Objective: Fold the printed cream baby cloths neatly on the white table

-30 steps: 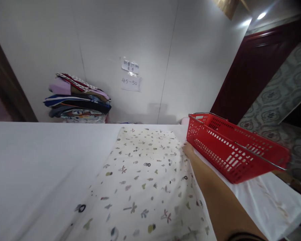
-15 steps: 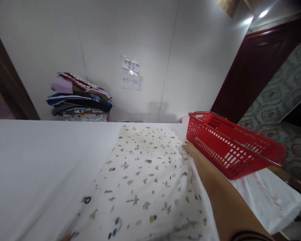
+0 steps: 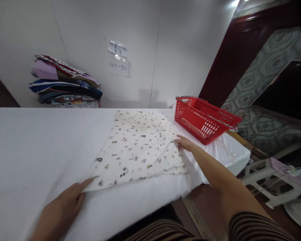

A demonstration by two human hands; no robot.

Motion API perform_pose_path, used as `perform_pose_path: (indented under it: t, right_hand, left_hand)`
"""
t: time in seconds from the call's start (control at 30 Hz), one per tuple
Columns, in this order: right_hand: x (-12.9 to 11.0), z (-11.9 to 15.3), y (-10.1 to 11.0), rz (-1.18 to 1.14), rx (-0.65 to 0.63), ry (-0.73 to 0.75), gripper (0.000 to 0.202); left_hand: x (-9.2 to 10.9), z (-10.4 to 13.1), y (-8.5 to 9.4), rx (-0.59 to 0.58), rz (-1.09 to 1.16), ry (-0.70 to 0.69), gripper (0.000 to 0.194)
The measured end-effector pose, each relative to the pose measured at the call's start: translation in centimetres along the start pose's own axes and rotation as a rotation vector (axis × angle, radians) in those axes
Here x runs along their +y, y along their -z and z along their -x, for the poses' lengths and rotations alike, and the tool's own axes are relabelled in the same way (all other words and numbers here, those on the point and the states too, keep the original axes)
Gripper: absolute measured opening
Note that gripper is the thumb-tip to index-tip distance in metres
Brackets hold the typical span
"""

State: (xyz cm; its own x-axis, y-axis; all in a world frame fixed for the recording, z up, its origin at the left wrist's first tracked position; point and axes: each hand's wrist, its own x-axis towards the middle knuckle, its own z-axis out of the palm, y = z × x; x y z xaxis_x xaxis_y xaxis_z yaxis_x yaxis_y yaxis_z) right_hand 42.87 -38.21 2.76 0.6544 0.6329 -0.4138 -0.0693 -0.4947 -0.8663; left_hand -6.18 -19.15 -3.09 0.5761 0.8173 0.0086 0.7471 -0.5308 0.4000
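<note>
A cream cloth (image 3: 137,147) printed with small plants and rainbow shapes lies spread on a white-covered table (image 3: 35,147). My left hand (image 3: 62,209) pinches its near left corner between thumb and fingers, pulling that corner out to a point. At the cloth's right edge is my right hand (image 3: 185,143), its fingertips closed on the fabric; creases run from them across the cloth. Its near edge lies slightly wavy, with a second layer showing at the near right.
Just beyond my right hand stands a red plastic basket (image 3: 203,118) with metal handles. Folded clothes (image 3: 67,83) are stacked at the back left, against the wall. Paper signs (image 3: 119,65) hang on that wall. A white stool (image 3: 273,180) stands right of the table.
My view has tilted down and turned right. The cloth's near edge and my left hand at its corner now show. My right hand has come nearer along the right edge.
</note>
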Motion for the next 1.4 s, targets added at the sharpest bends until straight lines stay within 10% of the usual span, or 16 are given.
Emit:
perform_pose_path:
  t: [0.2,0.7,0.97,1.17,1.4]
  right_hand:
    - [1.6,4.8,-0.4,0.079,-0.005,0.030,0.083]
    - [6.1,10.9,0.2,0.148,0.000,0.012,0.078]
    - [7.0,10.4,-0.7,0.532,0.178,-0.066,0.075]
    - [8.3,10.6,-0.8,0.784,0.292,0.134,0.069]
    - [9.5,9.4,-1.0,0.673,0.218,0.086,0.068]
  left_hand:
    - [3.0,0.9,2.3,-0.041,-0.095,-0.028,0.049]
    - [3.1,1.0,2.5,0.018,-0.076,-0.057,0.046]
    - [2.7,1.1,2.3,0.063,0.006,0.027,0.049]
    - [2.0,1.4,2.0,0.143,0.118,0.055,0.050]
    - [1.6,1.1,1.8,0.170,0.452,0.036,0.050]
